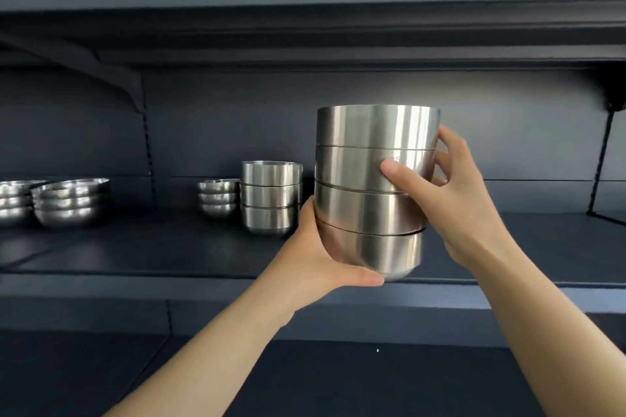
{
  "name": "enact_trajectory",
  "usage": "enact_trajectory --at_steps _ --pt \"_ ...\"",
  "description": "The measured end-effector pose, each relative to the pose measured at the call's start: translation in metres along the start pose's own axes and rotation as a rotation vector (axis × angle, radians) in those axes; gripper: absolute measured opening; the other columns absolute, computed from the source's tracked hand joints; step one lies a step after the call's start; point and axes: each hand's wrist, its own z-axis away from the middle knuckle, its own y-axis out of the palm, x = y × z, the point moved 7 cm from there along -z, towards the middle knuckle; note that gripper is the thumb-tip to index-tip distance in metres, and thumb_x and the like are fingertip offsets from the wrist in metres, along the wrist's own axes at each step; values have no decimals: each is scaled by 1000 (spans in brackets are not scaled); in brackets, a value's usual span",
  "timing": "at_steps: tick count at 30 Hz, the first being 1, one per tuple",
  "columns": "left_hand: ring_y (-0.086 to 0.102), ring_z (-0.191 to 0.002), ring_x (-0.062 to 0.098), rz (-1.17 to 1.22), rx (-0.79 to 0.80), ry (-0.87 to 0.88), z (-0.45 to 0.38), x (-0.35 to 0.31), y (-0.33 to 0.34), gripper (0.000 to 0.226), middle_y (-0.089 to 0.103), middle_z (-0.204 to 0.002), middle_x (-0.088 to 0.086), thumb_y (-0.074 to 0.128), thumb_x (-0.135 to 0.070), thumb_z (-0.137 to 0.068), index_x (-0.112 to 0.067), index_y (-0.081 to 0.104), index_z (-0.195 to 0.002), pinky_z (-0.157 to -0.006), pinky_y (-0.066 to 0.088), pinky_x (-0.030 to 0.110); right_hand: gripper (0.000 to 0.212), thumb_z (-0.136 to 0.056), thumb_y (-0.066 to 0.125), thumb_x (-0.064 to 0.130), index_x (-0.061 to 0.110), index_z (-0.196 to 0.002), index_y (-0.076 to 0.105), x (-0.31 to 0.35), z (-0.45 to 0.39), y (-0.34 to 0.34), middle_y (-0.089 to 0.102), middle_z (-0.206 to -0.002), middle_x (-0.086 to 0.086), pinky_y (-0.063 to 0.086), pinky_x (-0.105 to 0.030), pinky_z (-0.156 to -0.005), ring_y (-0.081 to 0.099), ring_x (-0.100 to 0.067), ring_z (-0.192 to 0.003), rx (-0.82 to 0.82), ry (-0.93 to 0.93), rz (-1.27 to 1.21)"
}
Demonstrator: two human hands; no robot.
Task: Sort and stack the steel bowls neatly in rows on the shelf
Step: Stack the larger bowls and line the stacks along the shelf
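Both hands are up at the dark shelf, and between them is a stack of four straight-sided steel bowls, nested upright, leaning a touch to the left at the top. The left hand cups the bottom bowl from the left side, thumb curled under its rounded base, fingers wrapped round the far side out of view. The right hand clamps the upper half of the stack from the right, thumb pressed flat on the front of the second bowl down, fingers curled round the back edge. The stack is in the air, its base just above the shelf's front lip, not touching the board.

Just left of the held stack, on the shelf, stands a stack of three matching straight-sided bowls. Tucked against that stack's left side sits a shorter stack of small rounded bowls. Well off to the left of the held stack, a stack of wider rounded bowls, with another rounded stack touching it at the frame's edge.
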Motion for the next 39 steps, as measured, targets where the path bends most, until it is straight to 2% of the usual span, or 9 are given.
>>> enact_trajectory --at_steps 3,9,14,20,24,29,33,36,39 --pt "50 -95 -23 -8 -44 -24 10 11 -33 106 53 -109 -39 90 -43 -35 -63 25 -116 -71 36 8 99 -41 74 76 50 -128 34 5 -1 37 58 -120 18 53 -32 -84 64 -4 -99 39 -6 0" --pt "52 -99 -16 -14 -99 -55 24 41 -102 110 56 -108 -37 90 -41 -37 -61 25 -124 -74 40 11 95 -40 71 79 56 -124 34 10 0 114 58 -115 21 53 -31 -80 64 -3 -97 72 -16 4" --pt "52 -105 -10 -37 -119 -44 38 69 -168 108 55 -111 -35 88 -45 -36 -65 22 -120 -81 43 18 92 -41 72 77 57 -123 35 20 8 187 61 -107 25 50 -19 -71 64 4 -92 79 -43 12" --pt "50 -110 -7 -56 -79 -14 52 105 -264 120 52 -119 -33 88 -47 -34 -65 15 -128 -91 44 23 90 -44 75 73 53 -123 38 32 22 285 64 -107 21 50 -26 -77 66 -1 -93 27 -42 -12" --pt "49 -108 -11 -52 -29 -19 56 125 -322 118 52 -116 -36 89 -46 -34 -63 18 -127 -82 41 17 90 -43 74 75 54 -122 37 40 28 345 63 -107 22 50 -17 -69 65 3 -91 -4 -1 -1" --pt "50 -109 -10 -37 -15 -11 62 143 -371 117 53 -117 -35 89 -43 -35 -63 20 -127 -88 42 21 96 -39 72 78 53 -124 36 48 29 396 61 -114 15 52 -30 -81 65 -6 -96 -9 19 33" --pt "49 -109 -11 -7 -28 -6 67 151 -396 116 52 -119 -35 90 -41 -37 -61 21 -129 -83 40 16 97 -40 72 78 54 -125 34 53 28 424 61 -114 14 53 -35 -84 64 -8 -98 19 8 61" --pt "48 -105 -14 12 -39 -17 70 157 -413 115 51 -117 -36 89 -42 -37 -63 20 -127 -76 37 11 93 -42 72 77 55 -124 34 57 26 444 61 -109 18 53 -32 -82 64 -6 -96 38 4 70" --pt "49 -108 -10 9 -63 -19 73 164 -435 115 52 -118 -34 88 -44 -35 -62 21 -127 -83 41 17 86 -45 73 74 57 -121 35 62 24 468 63 -100 21 51 -24 -74 65 -2 -88 56 -17 73"
